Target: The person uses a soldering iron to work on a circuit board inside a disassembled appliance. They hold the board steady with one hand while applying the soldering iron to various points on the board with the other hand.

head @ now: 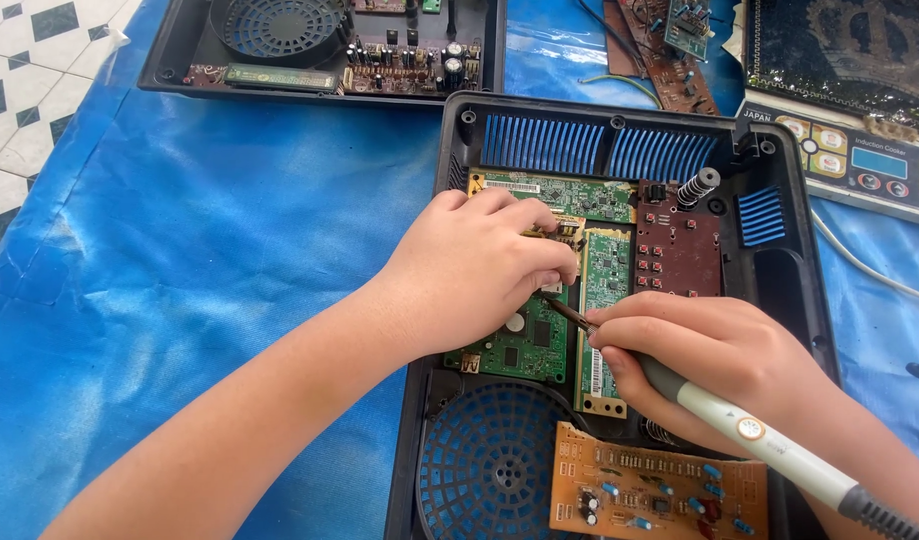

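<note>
Right hand [705,355]: gripping a soldering iron [750,430], tip touching the green circuit board [540,340] at frame centre.
Left hand [475,265]: fingers pinching together on that board inside the black casing [780,270].

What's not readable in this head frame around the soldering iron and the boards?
- Soldering iron tip contact: head view, hidden under left hand fingers.
- Green circuit board: partly covered by both hands.
- Right hand: wrist cut off by the frame edge.
- Orange board: cut off by the bottom edge.
- Second open casing: cut off at the top.
</note>
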